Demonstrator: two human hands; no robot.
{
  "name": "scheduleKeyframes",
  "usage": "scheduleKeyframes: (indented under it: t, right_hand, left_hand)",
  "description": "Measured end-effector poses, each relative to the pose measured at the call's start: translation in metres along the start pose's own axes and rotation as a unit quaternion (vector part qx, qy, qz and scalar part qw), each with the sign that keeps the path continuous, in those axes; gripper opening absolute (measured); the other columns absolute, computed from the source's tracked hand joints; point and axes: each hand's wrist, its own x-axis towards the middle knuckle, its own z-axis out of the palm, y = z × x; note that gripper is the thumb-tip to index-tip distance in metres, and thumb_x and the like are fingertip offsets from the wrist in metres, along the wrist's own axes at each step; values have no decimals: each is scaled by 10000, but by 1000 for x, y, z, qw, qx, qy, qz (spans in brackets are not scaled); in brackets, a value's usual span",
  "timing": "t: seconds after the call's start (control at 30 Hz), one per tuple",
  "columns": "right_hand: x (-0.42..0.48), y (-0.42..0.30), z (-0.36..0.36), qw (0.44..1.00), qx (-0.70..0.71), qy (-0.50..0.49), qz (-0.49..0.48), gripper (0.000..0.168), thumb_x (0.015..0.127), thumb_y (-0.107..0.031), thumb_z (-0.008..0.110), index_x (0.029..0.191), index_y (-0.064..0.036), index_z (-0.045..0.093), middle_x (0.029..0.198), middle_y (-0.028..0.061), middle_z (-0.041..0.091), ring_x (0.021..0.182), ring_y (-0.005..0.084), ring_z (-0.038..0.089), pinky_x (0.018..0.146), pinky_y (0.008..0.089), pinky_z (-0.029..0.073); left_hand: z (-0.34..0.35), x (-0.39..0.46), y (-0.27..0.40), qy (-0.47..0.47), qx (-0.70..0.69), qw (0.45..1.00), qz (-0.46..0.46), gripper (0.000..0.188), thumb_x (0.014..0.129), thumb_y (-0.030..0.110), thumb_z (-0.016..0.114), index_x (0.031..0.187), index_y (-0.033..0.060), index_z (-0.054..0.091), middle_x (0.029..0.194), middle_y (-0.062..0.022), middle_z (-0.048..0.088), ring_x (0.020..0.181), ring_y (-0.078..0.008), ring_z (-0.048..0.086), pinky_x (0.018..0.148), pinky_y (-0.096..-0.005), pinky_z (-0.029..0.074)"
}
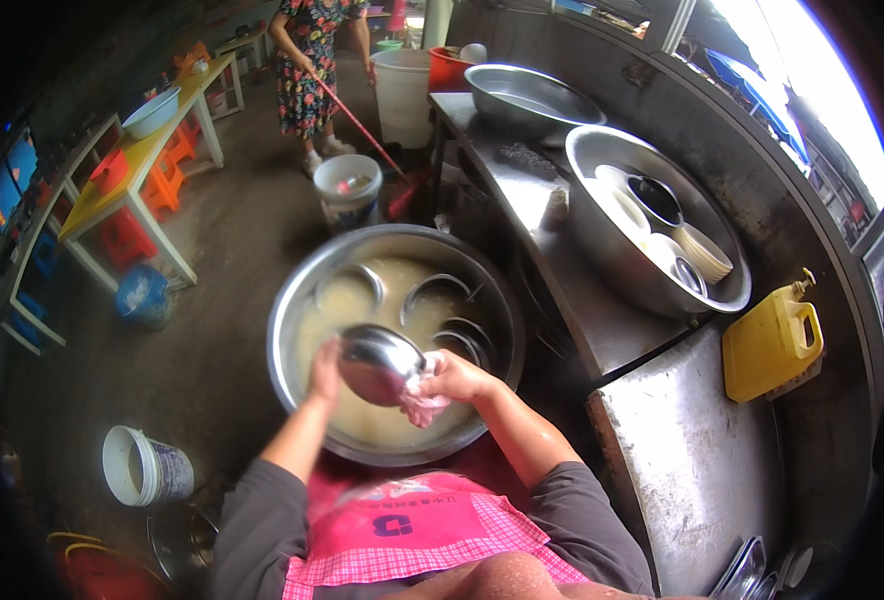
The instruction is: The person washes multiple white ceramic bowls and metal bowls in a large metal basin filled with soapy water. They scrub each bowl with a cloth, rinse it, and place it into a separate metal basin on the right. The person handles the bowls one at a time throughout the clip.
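Observation:
A shiny stainless steel bowl (pixel 382 366) is held tilted over a large metal basin (pixel 286 390). My left hand (pixel 325 369), slightly blurred, grips the bowl's left side. In my right hand (pixel 457 377) is a wet pink cloth (pixel 423 409), pressed against the bowl's right rim. Cloudy yellowish water (pixel 367 427) fills much of the basin. Several round metal bowls sit partly sunk in it, among them one at the far left (pixel 349 289) and one at the right (pixel 463 337).
On the metal counter (pixel 554 255) to the right stand a deep basin (pixel 599 247) of dishes and a shallower basin (pixel 535 97). A yellow jug (pixel 772 345) is by the wall. White buckets (pixel 348 187) stand on the floor. Beyond, a person (pixel 314 75) holds a red-handled broom (pixel 359 124).

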Motion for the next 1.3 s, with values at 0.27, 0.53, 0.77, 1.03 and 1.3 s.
scheduleKeyframes:
  t: [0.27, 0.53, 0.77, 1.03, 1.3]
  right_hand:
    - [13, -20, 17, 952, -261, -21, 160, 101, 792, -8, 626, 892, -13, 638, 785, 85, 691, 636, 119, 648, 508, 248, 507]
    - [-5, 19, 1, 998, -47, 52, -5, 288, 776, -78, 741, 1027, -15, 614, 878, 32, 667, 790, 91, 615, 704, 246, 510]
    - [1, 55, -7, 973, 172, 120, -92, 290, 808, -126, 716, 1046, -37, 577, 910, 58, 640, 786, 137, 628, 716, 274, 527]
    - [18, 54, 16, 928, 278, 216, -122, 218, 914, -244, 576, 903, -27, 595, 856, 90, 648, 744, 198, 638, 673, 320, 544]
    - [19, -9, 4, 920, -372, 115, 36, 283, 793, -186, 747, 945, 15, 618, 778, 32, 628, 703, 75, 552, 612, 249, 468]
  left_hand:
    - [55, -27, 80, -241, 469, 751, 397, 361, 653, 273, 797, 600, 34, 531, 580, -97, 524, 530, -260, 506, 510, -349, 400]
    - [39, -34, 36, -115, 139, 982, 52, 324, 770, 211, 775, 594, 77, 538, 587, 34, 497, 554, -53, 433, 513, -232, 357]
    - [43, -32, 38, 43, -184, 975, -119, 166, 819, 170, 709, 812, 54, 591, 765, -76, 634, 660, -173, 619, 625, -314, 542]
    - [38, -29, -5, 97, -351, 910, -200, 539, 966, 453, 393, 1268, 18, 489, 1296, -144, 516, 1178, -278, 509, 1000, -428, 426]
    - [45, -27, 40, -242, 391, 869, 181, 311, 923, 216, 564, 670, 35, 579, 607, -1, 572, 543, -90, 517, 511, -257, 400]
